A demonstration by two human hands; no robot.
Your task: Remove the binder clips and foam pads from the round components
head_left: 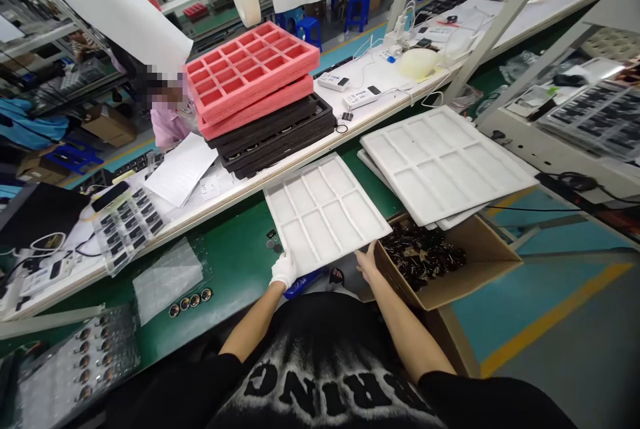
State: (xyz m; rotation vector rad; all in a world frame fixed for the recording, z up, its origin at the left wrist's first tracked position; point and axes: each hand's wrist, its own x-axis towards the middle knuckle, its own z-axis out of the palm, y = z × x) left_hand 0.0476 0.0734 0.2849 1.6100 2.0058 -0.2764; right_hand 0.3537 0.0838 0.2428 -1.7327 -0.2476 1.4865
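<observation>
A white foam tray point(327, 209) with shallow rectangular compartments, none of them filled, is held level between my two hands over the green bench. My left hand point(285, 271), in a white glove, grips its near left corner. At the near right corner, my bare right hand point(367, 262) has its fingers under the edge. Just to the right lies a stack of similar white trays point(445, 162), set partly above an open cardboard box point(480, 259). Inside the box are many small dark parts point(420, 252).
Pink foam trays point(255, 69) sit on black trays point(280, 135) on the white shelf ahead. Several round parts point(190, 302) and a clear plastic sheet point(170, 279) lie on the bench at left, near filled blister trays point(90, 362). A metal post point(505, 22) rises at right.
</observation>
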